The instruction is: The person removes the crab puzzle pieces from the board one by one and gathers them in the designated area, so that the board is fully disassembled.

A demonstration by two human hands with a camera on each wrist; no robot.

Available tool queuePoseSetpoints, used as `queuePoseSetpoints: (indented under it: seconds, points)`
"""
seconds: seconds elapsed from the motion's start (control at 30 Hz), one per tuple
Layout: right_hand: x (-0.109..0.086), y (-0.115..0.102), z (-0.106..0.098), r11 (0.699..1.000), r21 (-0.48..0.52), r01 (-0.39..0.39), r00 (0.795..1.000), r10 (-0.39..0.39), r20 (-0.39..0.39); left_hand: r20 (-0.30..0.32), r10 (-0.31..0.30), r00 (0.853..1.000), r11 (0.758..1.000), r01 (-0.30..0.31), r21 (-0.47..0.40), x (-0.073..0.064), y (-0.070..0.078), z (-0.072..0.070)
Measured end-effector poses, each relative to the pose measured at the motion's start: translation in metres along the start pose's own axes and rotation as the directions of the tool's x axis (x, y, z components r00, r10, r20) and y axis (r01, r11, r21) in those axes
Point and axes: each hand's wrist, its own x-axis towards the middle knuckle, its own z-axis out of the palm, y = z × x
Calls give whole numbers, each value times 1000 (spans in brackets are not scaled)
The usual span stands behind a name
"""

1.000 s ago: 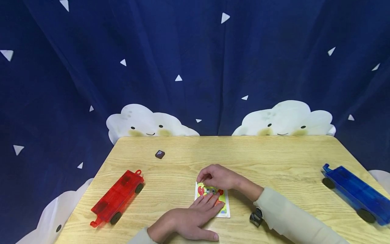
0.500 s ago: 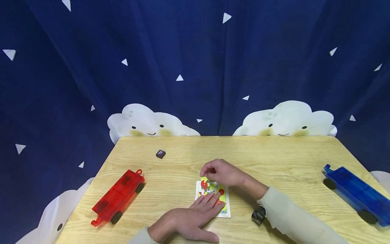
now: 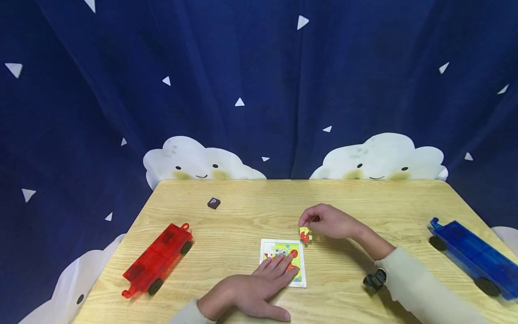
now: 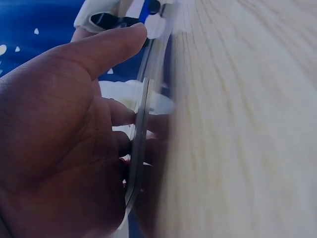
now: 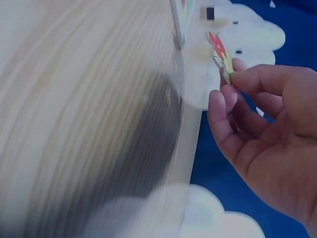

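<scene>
A small crab jigsaw puzzle (image 3: 298,252) in a white frame lies on the table, its upper left corner showing bare white. My left hand (image 3: 259,288) is laid flat across its lower part, fingers straight and spread; in the left wrist view the fingertips meet the thin board (image 4: 140,134). Past the frame's upper right corner, my right hand (image 3: 332,221) pinches a yellow and red puzzle piece (image 3: 305,235) between thumb and fingers. The right wrist view shows that piece (image 5: 223,54) held by its end, above the tabletop.
A red translucent toy wagon (image 3: 158,258) stands at the left and a blue one (image 3: 473,256) at the right. Toward the back left lies a dark tile marked P (image 3: 214,203). A dark blue curtain (image 3: 259,81) hangs behind the wooden table (image 3: 364,198).
My right hand has lifted the puzzle piece out of the upper left corner and carried it right, past the frame. My left hand has stayed in place on the puzzle.
</scene>
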Motion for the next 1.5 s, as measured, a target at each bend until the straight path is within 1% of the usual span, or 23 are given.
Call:
queuePoseSetpoints:
  seconds: [0.17, 0.27, 0.4, 0.53, 0.73, 0.9, 1.17, 1.3, 1.43, 1.5]
  points:
    - [-13, 13, -11, 999, -19, -49, 999, 49, 20, 2, -10, 1000, 1000, 10, 1, 0, -1, 0]
    - [-16, 18, -12, 997, -14, -76, 996, 77, 42, 3, -6, 1000, 1000, 6, -1, 0, -1, 1]
    - [-19, 25, -10, 995, 2, -97, 993, 97, 63, -1, 1, 1000, 1000, -1, 22, -1, -2, 1]
    - [-20, 28, -8, 995, 1, -97, 994, 97, 57, -6, 4, 1000, 999, -4, 42, -2, -1, 1]
    - [-20, 29, -8, 995, -10, -96, 994, 96, 44, -17, 5, 1000, 999, -4, 51, -3, 0, 2]
    - [-21, 29, -8, 996, -8, -84, 996, 84, 43, -22, 7, 1000, 999, -6, 48, -4, -1, 3]
    - [-22, 29, -9, 998, 8, -68, 998, 68, 17, -22, 18, 1000, 998, -17, 53, -3, -1, 3]
    - [-21, 25, -7, 999, 29, -30, 999, 30, 11, -25, 18, 1000, 997, -16, 74, -3, -1, 3]
    - [-16, 17, -3, 998, 54, 22, 1000, -23, 17, -24, 14, 1000, 997, -13, 70, -3, -2, 4]
    - [-12, 14, 1, 998, 50, 49, 998, -50, 24, -23, 15, 1000, 998, -13, 67, -2, -2, 4]
